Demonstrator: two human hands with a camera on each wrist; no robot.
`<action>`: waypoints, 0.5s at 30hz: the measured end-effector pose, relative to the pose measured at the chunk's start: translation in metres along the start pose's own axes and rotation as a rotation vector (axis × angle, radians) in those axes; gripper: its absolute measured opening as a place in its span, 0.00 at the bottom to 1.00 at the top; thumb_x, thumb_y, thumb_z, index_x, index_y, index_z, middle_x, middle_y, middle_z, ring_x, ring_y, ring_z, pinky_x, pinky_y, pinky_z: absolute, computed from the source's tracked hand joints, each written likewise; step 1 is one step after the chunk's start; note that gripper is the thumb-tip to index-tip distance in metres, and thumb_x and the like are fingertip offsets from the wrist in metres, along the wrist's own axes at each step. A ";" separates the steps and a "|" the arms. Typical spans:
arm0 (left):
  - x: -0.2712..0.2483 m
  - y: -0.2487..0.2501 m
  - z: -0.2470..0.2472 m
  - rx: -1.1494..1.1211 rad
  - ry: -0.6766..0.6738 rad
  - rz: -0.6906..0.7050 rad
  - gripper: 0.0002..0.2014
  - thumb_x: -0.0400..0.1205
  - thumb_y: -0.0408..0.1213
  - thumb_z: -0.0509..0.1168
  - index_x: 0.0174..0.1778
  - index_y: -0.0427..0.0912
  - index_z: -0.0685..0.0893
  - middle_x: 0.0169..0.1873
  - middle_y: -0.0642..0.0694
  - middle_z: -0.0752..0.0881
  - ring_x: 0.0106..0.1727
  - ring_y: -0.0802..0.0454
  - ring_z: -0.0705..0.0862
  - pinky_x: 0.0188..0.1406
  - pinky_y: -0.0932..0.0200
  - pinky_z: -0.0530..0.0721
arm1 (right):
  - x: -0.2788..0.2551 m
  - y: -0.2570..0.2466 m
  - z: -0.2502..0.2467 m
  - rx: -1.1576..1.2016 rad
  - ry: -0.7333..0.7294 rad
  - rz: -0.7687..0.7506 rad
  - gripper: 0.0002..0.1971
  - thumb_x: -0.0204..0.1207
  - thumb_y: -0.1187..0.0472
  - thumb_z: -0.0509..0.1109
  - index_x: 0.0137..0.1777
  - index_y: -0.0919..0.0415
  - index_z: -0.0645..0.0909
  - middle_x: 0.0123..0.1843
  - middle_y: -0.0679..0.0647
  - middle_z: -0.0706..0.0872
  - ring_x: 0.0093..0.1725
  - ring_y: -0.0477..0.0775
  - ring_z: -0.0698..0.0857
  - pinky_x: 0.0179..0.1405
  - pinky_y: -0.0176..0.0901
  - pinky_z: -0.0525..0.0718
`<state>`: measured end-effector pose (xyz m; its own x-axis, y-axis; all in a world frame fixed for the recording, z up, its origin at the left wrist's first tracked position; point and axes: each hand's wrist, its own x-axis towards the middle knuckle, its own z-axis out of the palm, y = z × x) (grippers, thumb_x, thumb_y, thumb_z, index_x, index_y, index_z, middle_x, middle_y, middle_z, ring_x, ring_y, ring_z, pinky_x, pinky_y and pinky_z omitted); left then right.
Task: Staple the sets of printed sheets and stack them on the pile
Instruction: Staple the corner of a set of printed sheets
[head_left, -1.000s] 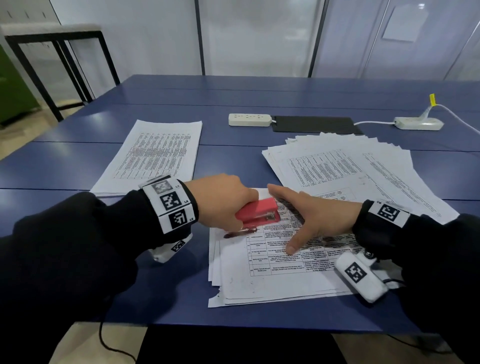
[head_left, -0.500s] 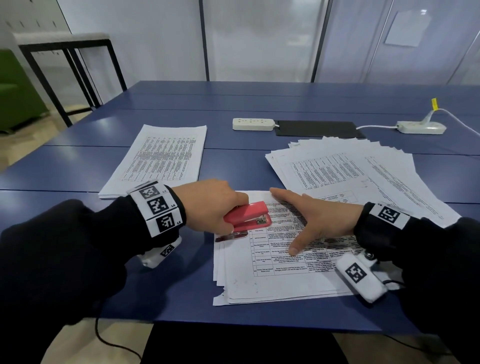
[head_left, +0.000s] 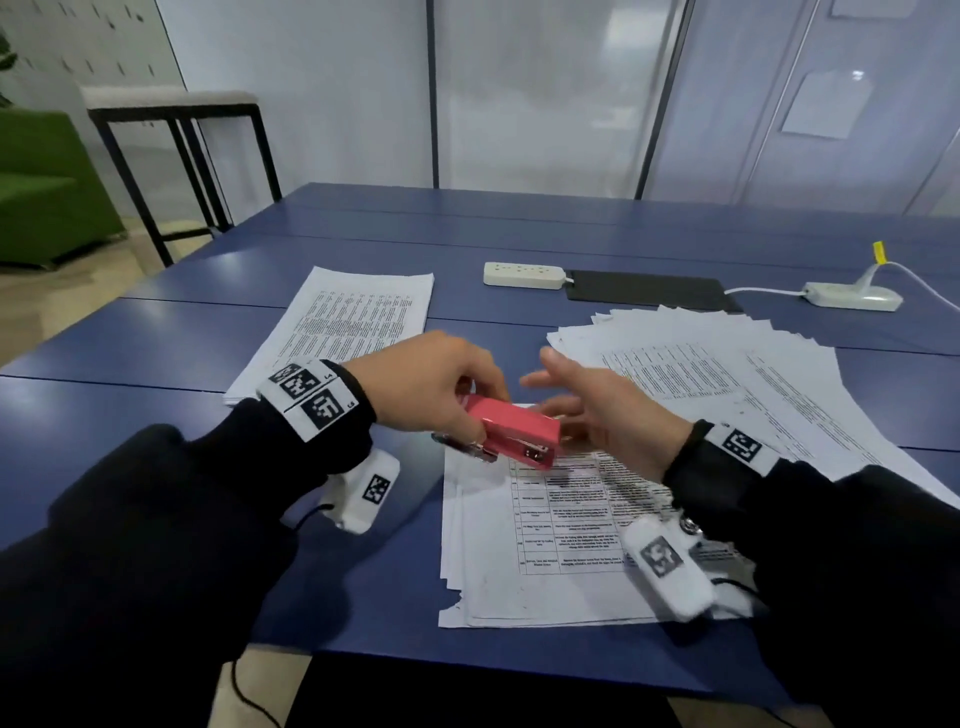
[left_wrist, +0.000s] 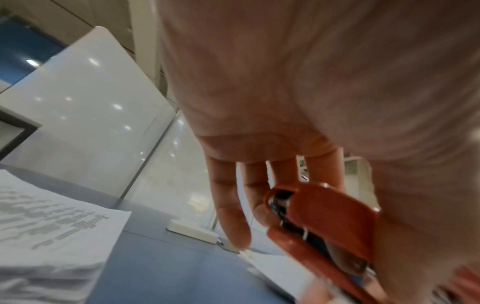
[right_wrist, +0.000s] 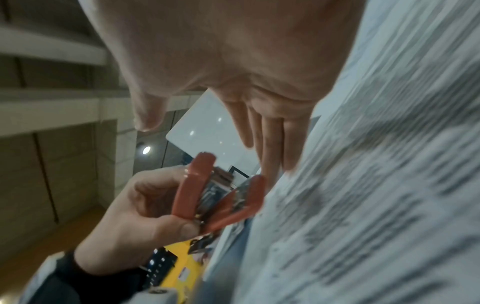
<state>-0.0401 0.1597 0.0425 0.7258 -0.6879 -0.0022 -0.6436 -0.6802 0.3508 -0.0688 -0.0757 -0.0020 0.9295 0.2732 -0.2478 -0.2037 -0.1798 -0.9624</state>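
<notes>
Table (head_left: 156, 332), blue and made of joined panels, carries every item. Fanned sheets (head_left: 753, 374), the largest spread of printed paper, lie loosely overlapped on the right half, reaching from mid-table toward the near right edge. Pile (head_left: 353, 322) of squared printed pages sits on the left half, well apart from the fan. Set of sheets (head_left: 524, 561), printed with a table of text and with its layers slightly offset along the left edge, lies at the near edge between the two forearms, its far end partly under the hands. Black mat (head_left: 649, 291) lies flat beyond the papers, with a white power strip (head_left: 522, 274) touching its left end and a second white power strip (head_left: 852, 297) to its right, a white cable running between mat and strip. Left hand (head_left: 431, 387) grips the red stapler (head_left: 514, 431) from above, fingers curled over its top and thumb at its near side; the stapler is raised, tilted, above the far left corner of the set, and the right wrist view shows its two arms parted. Right hand (head_left: 597, 415) hangs just beside the stapler's right end with fingers (right_wrist: 270, 144) straight and loosely spread, holding nothing; whether its fingertips touch the paper cannot be told. Both wrists wear white marker bands over black sleeves.
</notes>
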 end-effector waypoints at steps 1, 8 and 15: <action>0.003 0.000 0.000 -0.045 0.017 -0.004 0.15 0.70 0.45 0.81 0.53 0.60 0.92 0.44 0.57 0.86 0.45 0.57 0.84 0.51 0.49 0.84 | 0.002 -0.004 0.007 0.051 -0.097 0.079 0.48 0.61 0.20 0.72 0.65 0.62 0.85 0.53 0.67 0.91 0.43 0.64 0.90 0.38 0.51 0.89; 0.015 -0.020 0.027 -0.803 0.230 -0.174 0.19 0.73 0.38 0.84 0.60 0.52 0.92 0.54 0.44 0.92 0.55 0.48 0.92 0.61 0.43 0.91 | 0.020 0.020 0.023 0.367 0.044 -0.045 0.22 0.82 0.43 0.69 0.57 0.63 0.85 0.42 0.64 0.82 0.27 0.54 0.76 0.22 0.40 0.65; 0.025 -0.017 0.054 -1.225 0.179 -0.338 0.13 0.82 0.32 0.75 0.61 0.30 0.88 0.54 0.35 0.94 0.49 0.44 0.93 0.46 0.50 0.94 | 0.030 0.032 0.019 0.470 0.140 -0.179 0.22 0.77 0.46 0.77 0.61 0.63 0.82 0.44 0.61 0.85 0.30 0.53 0.77 0.24 0.43 0.71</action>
<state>-0.0240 0.1404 -0.0146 0.8925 -0.4187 -0.1677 0.1514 -0.0722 0.9858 -0.0527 -0.0554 -0.0422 0.9881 0.1262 -0.0881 -0.1237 0.3104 -0.9425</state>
